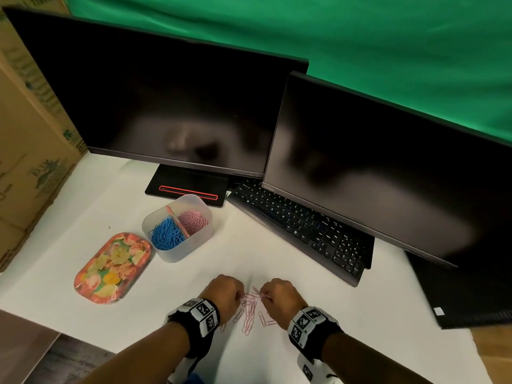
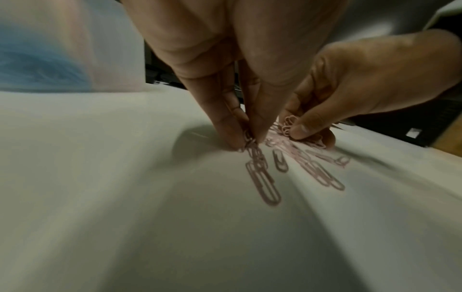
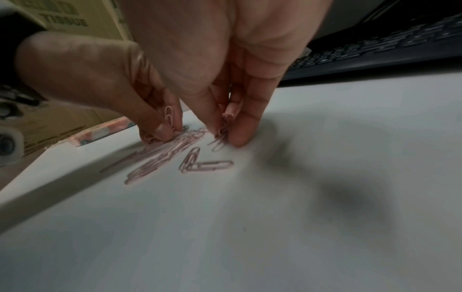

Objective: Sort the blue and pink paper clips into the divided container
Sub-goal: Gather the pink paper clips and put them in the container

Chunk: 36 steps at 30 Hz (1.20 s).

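Several pink paper clips (image 1: 249,314) lie scattered on the white table between my two hands. My left hand (image 1: 225,296) pinches pink clips (image 2: 250,141) at the pile's left side. My right hand (image 1: 279,297) pinches pink clips (image 3: 223,126) at the pile's right side, with more clips tucked under its fingers. The translucent divided container (image 1: 177,228) stands farther back on the left, blue clips (image 1: 166,234) in its left compartment and pink clips (image 1: 192,220) in its right. No blue clips show on the table.
A flowered pink tray (image 1: 110,268) lies left of the container. A black keyboard (image 1: 302,225) and two dark monitors (image 1: 171,106) stand behind. Cardboard boxes (image 1: 25,134) line the left side. The table edge runs near my forearms.
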### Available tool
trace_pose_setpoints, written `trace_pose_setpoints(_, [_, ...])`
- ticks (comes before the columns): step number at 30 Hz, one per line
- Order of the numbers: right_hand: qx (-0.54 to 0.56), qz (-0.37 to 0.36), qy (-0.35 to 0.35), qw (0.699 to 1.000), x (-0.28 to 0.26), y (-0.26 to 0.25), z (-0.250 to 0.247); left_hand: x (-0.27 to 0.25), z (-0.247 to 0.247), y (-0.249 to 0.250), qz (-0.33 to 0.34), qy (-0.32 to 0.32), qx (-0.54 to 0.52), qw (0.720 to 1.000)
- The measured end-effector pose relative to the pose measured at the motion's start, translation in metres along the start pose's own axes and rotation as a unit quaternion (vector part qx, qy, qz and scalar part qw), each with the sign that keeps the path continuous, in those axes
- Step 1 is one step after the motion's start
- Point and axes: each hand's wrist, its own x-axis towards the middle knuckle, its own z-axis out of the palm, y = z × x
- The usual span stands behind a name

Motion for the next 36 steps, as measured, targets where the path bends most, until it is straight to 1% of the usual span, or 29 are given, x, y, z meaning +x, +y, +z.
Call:
trace_pose_setpoints(4, [0.045,0.019,0.030,0.998,0.002,0.006,-0.013,0.000,-0.007,-0.001,-0.012,0.042,-0.059,0.997])
trace_pose_setpoints(8, [0.101,0.038,0.046,0.993,0.004,0.005,-0.025,0.000,-0.026,0.004,-0.028,0.078,-0.151,0.985])
trace_pose_setpoints(12, [0.141,0.031,0.060,0.988,0.007,-0.004,-0.035,-0.002,-0.068,0.003,-0.029,0.147,-0.231,0.961])
trace_pose_setpoints(15, [0.158,0.009,0.071,0.985,0.013,-0.018,-0.043,0.009,-0.107,-0.007,-0.052,0.207,-0.265,0.940])
trace_pose_setpoints(16, [0.157,0.000,0.073,0.985,0.016,-0.023,-0.047,0.015,-0.120,-0.011,-0.062,0.231,-0.264,0.934])
trace_pose_setpoints(18, [0.150,-0.014,0.073,0.986,0.025,-0.035,-0.054,0.029,-0.141,-0.020,-0.088,0.269,-0.222,0.933])
trace_pose_setpoints(19, [0.150,-0.020,0.076,0.986,0.029,-0.041,-0.058,0.034,-0.149,-0.023,-0.112,0.280,-0.201,0.932])
trace_pose_setpoints(22, [0.143,-0.040,0.085,0.985,0.045,-0.064,-0.072,0.050,-0.162,-0.037,-0.184,0.272,-0.163,0.931])
trace_pose_setpoints(25, [0.125,-0.057,0.074,0.988,0.065,-0.095,-0.089,0.053,-0.163,-0.049,-0.229,0.256,-0.190,0.920])
trace_pose_setpoints(26, [0.117,-0.070,0.071,0.988,0.074,-0.106,-0.093,0.052,-0.164,-0.052,-0.233,0.266,-0.206,0.912])
trace_pose_setpoints(29, [0.087,-0.097,0.065,0.989,0.100,-0.136,-0.101,0.037,-0.166,-0.053,-0.206,0.329,-0.253,0.886])
trace_pose_setpoints(31, [0.054,-0.107,0.057,0.991,0.120,-0.154,-0.102,0.020,-0.162,-0.052,-0.167,0.357,-0.262,0.881])
trace_pose_setpoints(33, [0.015,-0.118,0.044,0.992,0.141,-0.169,-0.101,0.006,-0.153,-0.053,-0.136,0.351,-0.253,0.891])
trace_pose_setpoints(35, [-0.015,-0.105,0.017,0.994,0.153,-0.178,-0.100,-0.005,-0.139,-0.054,-0.104,0.310,-0.260,0.909])
trace_pose_setpoints(36, [-0.022,-0.101,0.003,0.995,0.157,-0.180,-0.098,-0.010,-0.130,-0.056,-0.086,0.279,-0.252,0.923])
